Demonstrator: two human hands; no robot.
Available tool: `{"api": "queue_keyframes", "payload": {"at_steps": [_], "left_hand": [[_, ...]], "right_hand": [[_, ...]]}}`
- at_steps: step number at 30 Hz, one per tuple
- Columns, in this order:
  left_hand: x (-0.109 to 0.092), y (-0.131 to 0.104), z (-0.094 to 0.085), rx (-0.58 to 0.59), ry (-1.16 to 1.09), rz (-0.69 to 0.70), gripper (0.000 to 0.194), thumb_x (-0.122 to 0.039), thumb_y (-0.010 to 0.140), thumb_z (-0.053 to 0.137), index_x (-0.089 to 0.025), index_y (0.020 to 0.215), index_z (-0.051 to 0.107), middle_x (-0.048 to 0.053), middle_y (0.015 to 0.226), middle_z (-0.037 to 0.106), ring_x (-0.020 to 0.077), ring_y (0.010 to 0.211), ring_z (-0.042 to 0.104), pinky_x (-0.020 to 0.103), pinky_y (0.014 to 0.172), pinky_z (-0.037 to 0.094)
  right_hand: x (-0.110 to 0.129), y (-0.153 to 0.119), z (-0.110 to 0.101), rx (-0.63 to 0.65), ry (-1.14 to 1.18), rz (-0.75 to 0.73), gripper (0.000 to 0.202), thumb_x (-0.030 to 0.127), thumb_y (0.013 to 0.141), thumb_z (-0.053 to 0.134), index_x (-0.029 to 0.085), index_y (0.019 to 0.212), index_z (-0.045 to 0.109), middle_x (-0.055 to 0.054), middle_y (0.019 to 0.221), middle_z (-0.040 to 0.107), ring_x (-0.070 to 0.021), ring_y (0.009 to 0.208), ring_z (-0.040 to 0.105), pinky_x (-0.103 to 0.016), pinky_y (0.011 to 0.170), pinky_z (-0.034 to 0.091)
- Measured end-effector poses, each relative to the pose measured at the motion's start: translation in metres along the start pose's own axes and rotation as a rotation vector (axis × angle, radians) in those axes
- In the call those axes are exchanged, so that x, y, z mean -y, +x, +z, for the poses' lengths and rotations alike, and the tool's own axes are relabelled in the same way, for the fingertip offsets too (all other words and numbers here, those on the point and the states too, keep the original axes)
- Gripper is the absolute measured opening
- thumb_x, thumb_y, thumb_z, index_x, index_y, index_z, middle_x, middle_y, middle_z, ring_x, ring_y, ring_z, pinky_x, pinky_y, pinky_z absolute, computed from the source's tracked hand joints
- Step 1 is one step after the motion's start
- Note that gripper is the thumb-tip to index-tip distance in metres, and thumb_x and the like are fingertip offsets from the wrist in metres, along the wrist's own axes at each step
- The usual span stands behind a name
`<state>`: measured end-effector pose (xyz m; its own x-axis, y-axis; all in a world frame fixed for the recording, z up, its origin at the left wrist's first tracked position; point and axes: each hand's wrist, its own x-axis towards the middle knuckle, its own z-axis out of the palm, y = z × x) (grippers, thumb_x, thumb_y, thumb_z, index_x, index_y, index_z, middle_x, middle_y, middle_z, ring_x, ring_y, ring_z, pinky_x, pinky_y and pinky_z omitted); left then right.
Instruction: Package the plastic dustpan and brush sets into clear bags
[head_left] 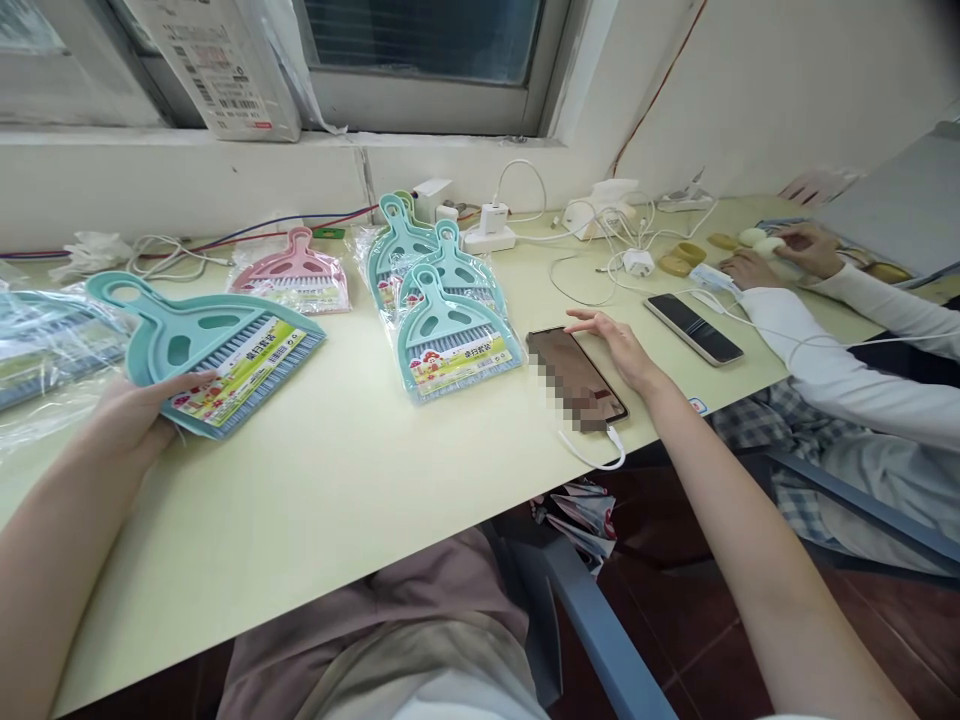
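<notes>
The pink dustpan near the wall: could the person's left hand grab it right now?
Probably not right away: the left hand is gripping a turquoise dustpan-and-brush set, which also sits between it and the pink dustpan.

Dustpan label point(246, 371), apparently "桌扫套装"

Around my left grip point(146, 410) the pale yellow surface point(360, 490) carries a bagged turquoise set point(52, 345) to the left and a wrapped pink dustpan set point(292, 268) beyond. Between my two grips lies an overlapping group of wrapped turquoise dustpan sets point(457, 335). A dark-screened phone point(581, 365) lies partly beneath my right grip point(619, 350); to that grip's right lies another phone point(694, 328), and beyond it a white plug point(638, 263) among cables.
</notes>
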<state>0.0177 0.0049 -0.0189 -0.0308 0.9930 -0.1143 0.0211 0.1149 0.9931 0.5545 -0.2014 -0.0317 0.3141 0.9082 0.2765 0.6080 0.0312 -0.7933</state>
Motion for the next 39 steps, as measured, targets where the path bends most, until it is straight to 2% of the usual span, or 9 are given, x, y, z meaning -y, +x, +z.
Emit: {"api": "queue_keyframes", "payload": {"at_steps": [9, 16, 20, 26, 30, 32, 35, 37, 39], "left_hand": [[0.0, 0.0, -0.001, -0.006, -0.025, -0.021, 0.081, -0.002, 0.049, 0.079, -0.029, 0.122, 0.056, 0.0, 0.089, 0.076, 0.0163, 0.065, 0.07, 0.023, 0.053, 0.061], [0.004, 0.005, -0.007, 0.045, -0.059, -0.06, 0.077, -0.004, 0.046, 0.084, -0.019, 0.116, 0.057, 0.003, 0.091, 0.074, 0.0167, 0.064, 0.07, 0.024, 0.055, 0.061], [0.005, 0.007, -0.008, 0.042, -0.082, -0.073, 0.072, -0.004, 0.048, 0.084, -0.017, 0.112, 0.057, 0.004, 0.093, 0.072, 0.0166, 0.065, 0.071, 0.025, 0.056, 0.062], [0.002, 0.004, -0.006, 0.029, -0.088, -0.085, 0.068, -0.001, 0.05, 0.082, -0.016, 0.111, 0.057, 0.004, 0.092, 0.071, 0.0161, 0.063, 0.07, 0.025, 0.055, 0.062], [0.0, 0.002, -0.005, 0.031, -0.096, -0.089, 0.069, 0.0, 0.05, 0.081, -0.016, 0.113, 0.057, 0.004, 0.094, 0.071, 0.0159, 0.065, 0.071, 0.025, 0.056, 0.062], [0.001, 0.003, -0.006, 0.039, -0.092, -0.093, 0.069, -0.001, 0.05, 0.082, -0.016, 0.113, 0.057, 0.004, 0.094, 0.071, 0.0164, 0.065, 0.071, 0.025, 0.056, 0.062], [0.003, 0.005, -0.008, 0.05, -0.085, -0.093, 0.069, -0.003, 0.05, 0.084, -0.015, 0.113, 0.057, 0.005, 0.093, 0.071, 0.0172, 0.066, 0.071, 0.026, 0.056, 0.062], [0.004, 0.008, -0.01, 0.051, -0.071, -0.101, 0.069, -0.004, 0.05, 0.084, -0.015, 0.113, 0.058, 0.006, 0.094, 0.071, 0.0175, 0.066, 0.071, 0.026, 0.056, 0.062], [0.005, 0.009, -0.011, 0.052, -0.057, -0.107, 0.068, -0.005, 0.051, 0.084, -0.014, 0.113, 0.058, 0.006, 0.093, 0.072, 0.0178, 0.066, 0.071, 0.026, 0.056, 0.062]], "right_hand": [[0.0, -0.004, -0.002, 0.002, 0.059, 0.015, 0.037, 0.054, 0.086, 0.055, 0.026, 0.103, 0.073, -0.003, 0.135, 0.06, -0.0237, 0.132, 0.048, -0.041, 0.114, 0.033], [0.008, -0.028, -0.004, 0.044, 0.124, 0.026, 0.029, 0.05, 0.086, 0.059, 0.033, 0.105, 0.073, 0.001, 0.135, 0.06, -0.0245, 0.134, 0.046, -0.043, 0.117, 0.03], [0.009, -0.046, -0.008, 0.045, 0.142, 0.045, 0.028, 0.051, 0.09, 0.055, 0.033, 0.091, 0.077, 0.003, 0.137, 0.058, -0.0263, 0.137, 0.043, -0.046, 0.119, 0.027], [0.009, -0.065, -0.015, 0.1, 0.144, 0.046, 0.052, 0.055, 0.093, 0.045, 0.03, 0.057, 0.072, 0.011, 0.141, 0.054, -0.0286, 0.143, 0.036, -0.049, 0.124, 0.017], [0.015, -0.067, -0.014, 0.158, 0.104, 0.077, 0.058, 0.061, 0.091, 0.044, 0.028, 0.05, 0.068, 0.011, 0.143, 0.052, -0.0299, 0.145, 0.031, -0.05, 0.125, 0.014], [0.018, -0.067, -0.013, 0.19, 0.071, 0.094, 0.054, 0.061, 0.091, 0.046, 0.029, 0.056, 0.072, 0.011, 0.145, 0.05, -0.0299, 0.146, 0.029, -0.05, 0.125, 0.014], [0.02, -0.067, -0.012, 0.176, 0.068, 0.114, 0.04, 0.06, 0.091, 0.047, 0.034, 0.089, 0.078, 0.01, 0.152, 0.042, -0.0285, 0.148, 0.026, -0.048, 0.124, 0.016], [0.018, -0.067, -0.012, 0.139, 0.099, 0.111, 0.039, 0.06, 0.09, 0.048, 0.037, 0.113, 0.071, 0.01, 0.154, 0.038, -0.027, 0.148, 0.025, -0.047, 0.124, 0.017], [0.017, -0.067, -0.013, 0.109, 0.131, 0.098, 0.041, 0.059, 0.09, 0.049, 0.038, 0.12, 0.068, 0.009, 0.155, 0.037, -0.0259, 0.148, 0.026, -0.046, 0.125, 0.016]]}}
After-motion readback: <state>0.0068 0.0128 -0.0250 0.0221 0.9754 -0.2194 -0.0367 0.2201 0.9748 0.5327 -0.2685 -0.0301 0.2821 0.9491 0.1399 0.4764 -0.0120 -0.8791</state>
